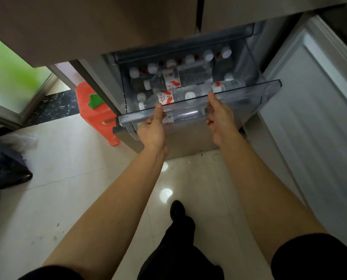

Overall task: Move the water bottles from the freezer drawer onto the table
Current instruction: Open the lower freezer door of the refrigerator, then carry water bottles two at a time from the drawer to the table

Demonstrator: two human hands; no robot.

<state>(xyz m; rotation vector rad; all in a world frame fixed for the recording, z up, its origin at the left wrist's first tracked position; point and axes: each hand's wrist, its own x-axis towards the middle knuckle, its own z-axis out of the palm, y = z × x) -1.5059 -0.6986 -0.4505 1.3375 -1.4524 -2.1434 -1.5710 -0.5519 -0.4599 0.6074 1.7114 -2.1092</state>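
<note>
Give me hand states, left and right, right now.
Left hand: closed on the freezer drawer front rim.
Right hand: closed on the same rim.

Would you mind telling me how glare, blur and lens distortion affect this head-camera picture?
Head view: ceiling lights glare as bright spots on the glossy floor; the wide lens bows the drawer front and fridge edges; the green window is blurred; the bottles are dim but readable.

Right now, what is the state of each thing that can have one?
freezer drawer: pulled out, open
water bottles: inside drawer, capped, some lying flat
left hand: grip on drawer's front edge
right hand: grip on drawer's front edge
freezer door: swung open
</note>
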